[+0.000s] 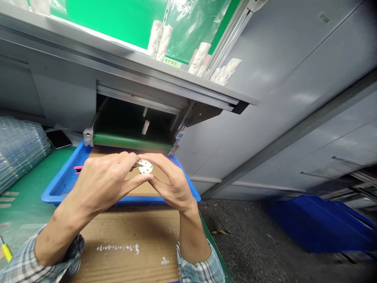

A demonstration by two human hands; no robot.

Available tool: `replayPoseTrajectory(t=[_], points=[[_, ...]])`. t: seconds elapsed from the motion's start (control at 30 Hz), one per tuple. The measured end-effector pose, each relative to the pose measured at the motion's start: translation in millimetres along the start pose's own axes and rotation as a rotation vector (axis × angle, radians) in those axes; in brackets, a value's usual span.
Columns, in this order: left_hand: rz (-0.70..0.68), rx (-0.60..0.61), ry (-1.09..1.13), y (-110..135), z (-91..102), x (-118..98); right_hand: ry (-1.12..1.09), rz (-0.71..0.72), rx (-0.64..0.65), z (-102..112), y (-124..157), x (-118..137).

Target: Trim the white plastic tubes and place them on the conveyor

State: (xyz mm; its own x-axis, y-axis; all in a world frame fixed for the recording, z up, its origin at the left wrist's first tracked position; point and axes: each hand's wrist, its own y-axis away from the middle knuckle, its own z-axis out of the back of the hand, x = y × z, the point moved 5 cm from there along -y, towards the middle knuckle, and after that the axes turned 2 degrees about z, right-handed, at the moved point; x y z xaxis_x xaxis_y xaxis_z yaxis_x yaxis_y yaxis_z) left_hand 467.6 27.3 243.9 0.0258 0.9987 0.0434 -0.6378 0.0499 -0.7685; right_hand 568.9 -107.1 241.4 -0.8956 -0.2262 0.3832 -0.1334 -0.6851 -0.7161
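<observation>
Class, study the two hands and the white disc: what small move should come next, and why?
Probably turn the white disc slightly in the right hand, because the left hand holds a pink-handled tool with its tip at the disc's rim, above the blue tray.

Blue tray wall, green roller ahead; cardboard free.

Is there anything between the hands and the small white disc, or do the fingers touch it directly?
Nothing visible stands between. The right hand pinches the white disc by its edge; the left hand grips a pink-handled tool whose metal tip meets the disc's left side, above the blue tray.
</observation>
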Motion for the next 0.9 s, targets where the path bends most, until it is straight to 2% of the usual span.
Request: replayPoseTrajectory(t=[0.23, 0.6, 0.9], points=[[0.024, 0.009, -0.001, -1, 2.2, 0, -0.021, 0.012, 0.014, 2, -1, 1], [0.078, 0.106, 0.014, 1, -4.8, 5, -0.011, 0.018, 0.031, 2, 1, -3], [0.066, 0.142, 0.018, 4, -7.5, 5, 0.034, 0.054, -0.06, 5, 1, -3]])
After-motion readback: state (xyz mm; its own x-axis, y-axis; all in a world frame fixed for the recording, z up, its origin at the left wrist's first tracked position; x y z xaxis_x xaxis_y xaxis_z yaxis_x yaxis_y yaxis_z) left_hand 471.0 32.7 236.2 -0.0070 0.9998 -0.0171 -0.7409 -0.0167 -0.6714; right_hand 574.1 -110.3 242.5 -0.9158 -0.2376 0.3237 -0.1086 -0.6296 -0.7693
